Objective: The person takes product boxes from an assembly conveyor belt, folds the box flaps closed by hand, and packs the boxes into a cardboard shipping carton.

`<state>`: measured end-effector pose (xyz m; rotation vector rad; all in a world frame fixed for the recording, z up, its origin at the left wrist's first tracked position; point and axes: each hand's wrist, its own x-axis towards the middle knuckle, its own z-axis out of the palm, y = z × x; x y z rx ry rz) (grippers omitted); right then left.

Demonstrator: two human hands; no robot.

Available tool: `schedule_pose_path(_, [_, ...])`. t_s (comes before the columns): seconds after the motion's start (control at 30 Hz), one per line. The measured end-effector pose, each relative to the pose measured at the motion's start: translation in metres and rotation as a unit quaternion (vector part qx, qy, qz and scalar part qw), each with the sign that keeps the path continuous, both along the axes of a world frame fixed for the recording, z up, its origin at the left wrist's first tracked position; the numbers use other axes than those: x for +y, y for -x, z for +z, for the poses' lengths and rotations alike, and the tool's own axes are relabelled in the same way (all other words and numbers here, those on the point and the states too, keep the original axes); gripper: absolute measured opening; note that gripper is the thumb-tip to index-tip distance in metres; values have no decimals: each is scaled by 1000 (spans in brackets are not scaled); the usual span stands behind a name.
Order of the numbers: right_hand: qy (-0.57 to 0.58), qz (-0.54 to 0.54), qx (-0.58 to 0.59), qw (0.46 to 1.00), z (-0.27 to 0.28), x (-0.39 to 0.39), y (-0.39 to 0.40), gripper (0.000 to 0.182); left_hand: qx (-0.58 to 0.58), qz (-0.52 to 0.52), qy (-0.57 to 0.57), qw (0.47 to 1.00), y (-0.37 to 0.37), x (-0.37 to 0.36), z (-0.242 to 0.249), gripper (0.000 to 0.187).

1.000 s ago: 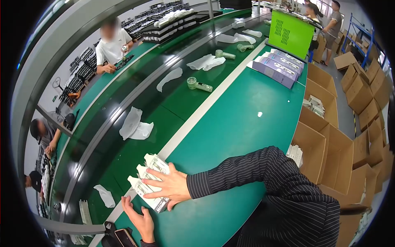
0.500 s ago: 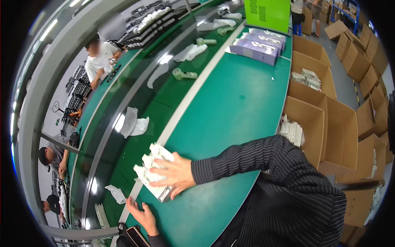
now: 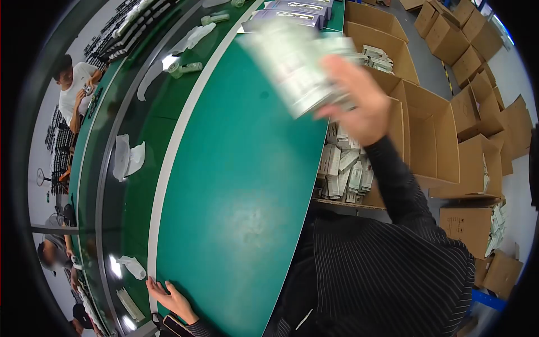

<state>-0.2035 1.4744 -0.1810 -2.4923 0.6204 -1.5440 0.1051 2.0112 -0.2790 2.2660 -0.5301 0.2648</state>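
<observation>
Smeared by motion, my right hand grips a bunch of white small cartons in the air over the right edge of the green table. Thumb and fingers are closed on the near end of the bunch. Just below that hand, a cardboard box holds many similar white cartons. My left hand rests palm-up with loosely spread fingers at the table's left border, holding nothing. A phone lies beside its wrist.
Purple boxes stand at the table's far end. Left of the table runs a dark green conveyor carrying white plastic bags and pale green devices. Open cardboard boxes line the right side. Other people sit across the conveyor.
My right hand has lifted the cartons from the table's left border and swung them up and right toward the cardboard boxes. My left hand stays near the border, open. The view has shifted right.
</observation>
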Motion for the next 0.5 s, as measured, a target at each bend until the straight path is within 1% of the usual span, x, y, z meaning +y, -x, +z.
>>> schedule_pose_path(0.03, [39,-84,5,996,-11,-23,30,74,4,0,-3,1000,0,0,1,54])
schedule_pose_path(0.1, [-39,-174,18,984,-33,-41,83,69,14,-5,-14,1000,-1,0,4,53])
schedule_pose_path(0.13, [-45,-177,24,983,-53,-45,106,69,8,0,-20,1000,-2,0,5,53])
schedule_pose_path(0.2, [-61,-275,183,942,-106,-41,146,64,-3,7,-31,999,-2,-2,5,52])
schedule_pose_path(0.27, [-130,-275,282,910,-152,-19,172,64,0,5,-41,999,0,-5,5,51])
schedule_pose_path(0.33, [-168,-254,346,887,-191,4,184,68,-10,18,-50,999,1,-5,7,50])
schedule_pose_path(0.37, [-171,-252,346,887,-204,16,185,68,-11,19,-54,998,2,-3,8,50])
schedule_pose_path(0.43, [-239,-240,400,852,-220,34,183,70,-19,16,-63,998,1,-2,6,50])
schedule_pose_path(0.5, [-257,-226,409,846,-227,46,179,70,-26,16,-65,997,1,-2,6,51])
